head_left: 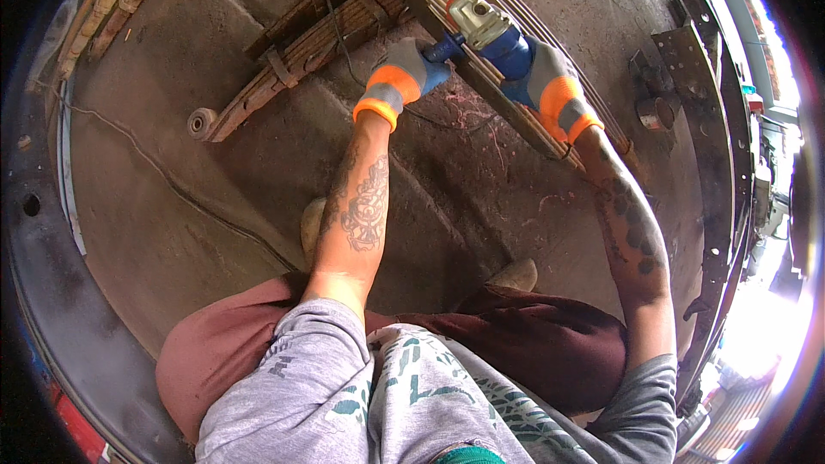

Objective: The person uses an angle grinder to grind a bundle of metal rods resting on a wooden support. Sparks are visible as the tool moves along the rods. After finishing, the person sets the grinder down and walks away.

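An angle grinder (pixel 486 22) with a blue body and a pale metal gear head lies across a long stack of leaf springs (pixel 522 125). In a grey and orange work glove, my left hand (pixel 407 73) is wrapped round the grinder's blue side handle (pixel 444 47). My right hand (pixel 547 77), gloved the same way, grips the rear of the blue body. An orange-red edge shows at the far side of the gear head. I cannot tell whether the disc touches the steel, and the right fingers are partly hidden.
Another rusty leaf spring pack (pixel 288 67) with a round eye (pixel 202 123) lies on the floor to the left. A dark cable (pixel 172 176) snakes across the floor (pixel 129 249). At right stand a drilled steel beam (pixel 715 133) and a small can (pixel 656 115).
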